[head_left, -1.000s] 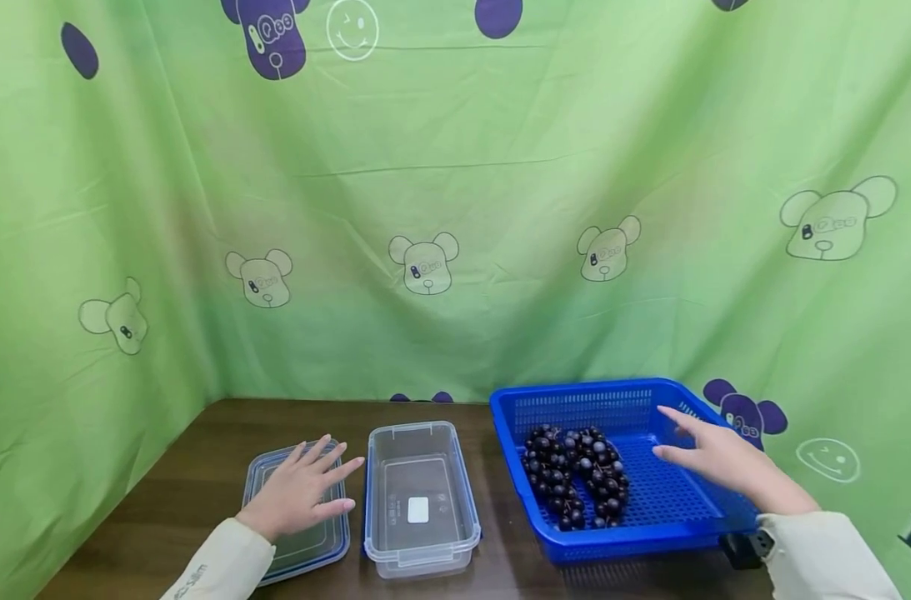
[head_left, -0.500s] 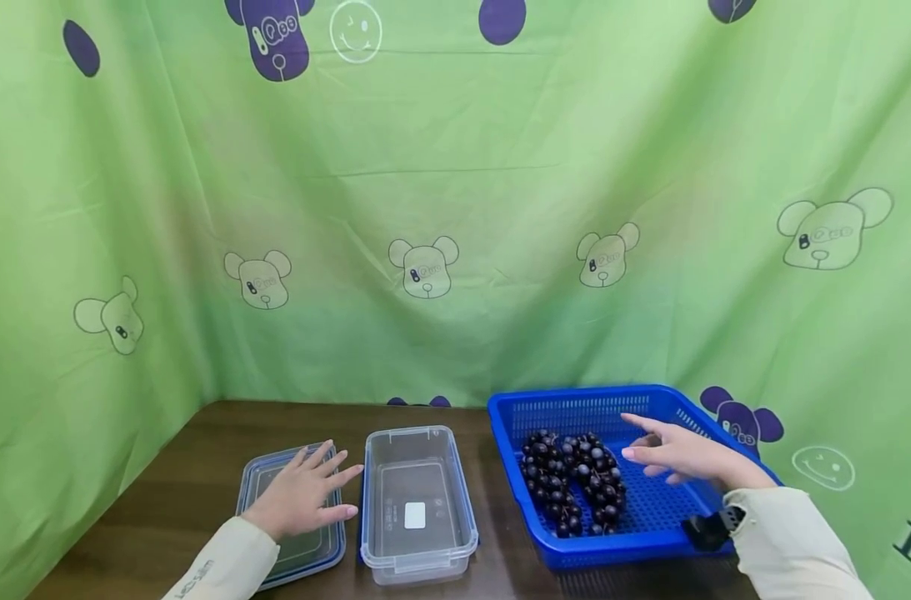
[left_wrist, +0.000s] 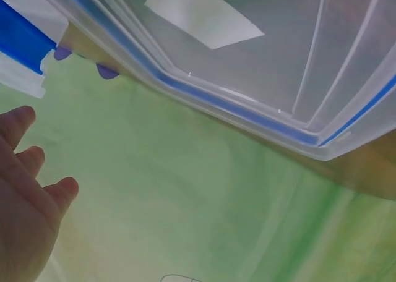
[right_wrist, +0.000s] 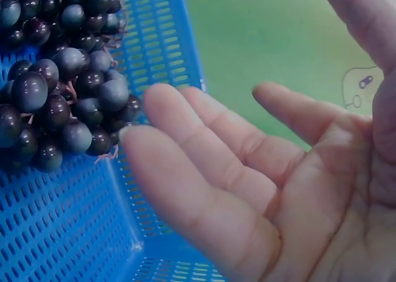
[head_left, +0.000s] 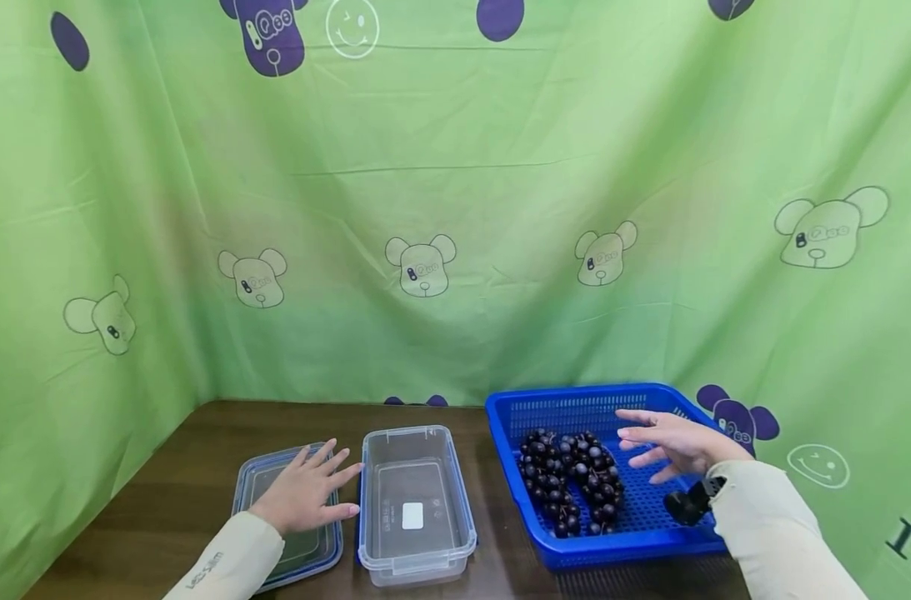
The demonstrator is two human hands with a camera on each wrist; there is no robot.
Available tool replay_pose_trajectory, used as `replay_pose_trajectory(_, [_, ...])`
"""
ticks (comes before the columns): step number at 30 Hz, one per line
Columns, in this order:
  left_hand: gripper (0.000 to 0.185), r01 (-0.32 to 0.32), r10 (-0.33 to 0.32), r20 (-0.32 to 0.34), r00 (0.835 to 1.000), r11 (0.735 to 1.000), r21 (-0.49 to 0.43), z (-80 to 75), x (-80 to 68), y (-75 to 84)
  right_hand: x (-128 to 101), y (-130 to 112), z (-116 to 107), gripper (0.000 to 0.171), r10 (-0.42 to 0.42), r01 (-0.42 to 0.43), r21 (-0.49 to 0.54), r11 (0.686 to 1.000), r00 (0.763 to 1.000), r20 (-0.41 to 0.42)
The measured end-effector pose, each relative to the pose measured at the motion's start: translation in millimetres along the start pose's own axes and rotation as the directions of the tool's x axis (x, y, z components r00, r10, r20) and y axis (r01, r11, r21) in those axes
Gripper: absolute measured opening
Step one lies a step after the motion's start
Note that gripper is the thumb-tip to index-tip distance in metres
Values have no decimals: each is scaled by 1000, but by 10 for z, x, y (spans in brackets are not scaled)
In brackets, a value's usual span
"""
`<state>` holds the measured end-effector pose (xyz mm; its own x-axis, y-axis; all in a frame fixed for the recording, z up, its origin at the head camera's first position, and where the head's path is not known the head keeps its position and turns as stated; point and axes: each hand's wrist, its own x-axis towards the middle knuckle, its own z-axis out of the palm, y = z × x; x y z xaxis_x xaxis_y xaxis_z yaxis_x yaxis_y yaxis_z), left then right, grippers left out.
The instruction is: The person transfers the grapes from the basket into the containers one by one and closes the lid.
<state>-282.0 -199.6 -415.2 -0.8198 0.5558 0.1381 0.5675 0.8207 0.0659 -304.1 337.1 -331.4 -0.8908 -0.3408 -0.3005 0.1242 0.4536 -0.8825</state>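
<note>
Overhead, the head view showed the whole layout on a dark wooden table (head_left: 185, 492) before a green cartoon-bear curtain (head_left: 455, 208). The left hand (head_left: 301, 493) lay flat, fingers spread, on a clear lid with a blue seal (head_left: 267, 483); just beside it stood an open clear plastic container (head_left: 416, 500). The right hand (head_left: 668, 446) hovered with fingers loosely spread over a blue perforated basket (head_left: 650, 533), just beside a bunch of dark purple grapes (head_left: 571, 479) lying in the basket's left half; it held nothing.

Left wrist view: only the hand's edge (left_wrist: 25, 195), fingers straight, appeared, with the clear container's blue-sealed rim (left_wrist: 247, 109) close above and the curtain behind. The grapes and basket were out of this view.

Right wrist view: the palm (right_wrist: 278, 189) faced the camera, fingers extended and apart, their tips near the grapes (right_wrist: 62, 102) but not touching them. The basket's mesh floor (right_wrist: 55, 232) and wall showed in detail; the container and lid did not appear.
</note>
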Motion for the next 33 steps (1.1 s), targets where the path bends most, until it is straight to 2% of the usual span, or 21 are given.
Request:
replay_pose_trajectory(4, [65,-16,16,-9,1000,1000,16,41,11,10,59,17,43,84,32,-33,-37,999,999,-29])
replay_pose_trajectory(9, [65,-52,52,-16,998,998,31,39,16,31,132,5,82,86,72,-72,-51,996,997,7])
replay_pose_trajectory(15, [65,-63,64,-19,998,998,13,41,30,49,214,-18,96,78,106,-102,-101,990,994,37])
replay_pose_trajectory(21, [65,-73,73,-2,997,997,-7,89,67,62,261,-1,85,81,105,-103,-154,983,994,5])
replay_pose_trajectory(27, [67,-66,66,13,998,998,20,84,85,80,318,24,81,88,113,-116,-151,982,993,-26])
replay_pose_trajectory(33, [69,-54,55,42,998,998,-9,96,89,81,375,52,88,90,130,-135,-163,977,991,-42])
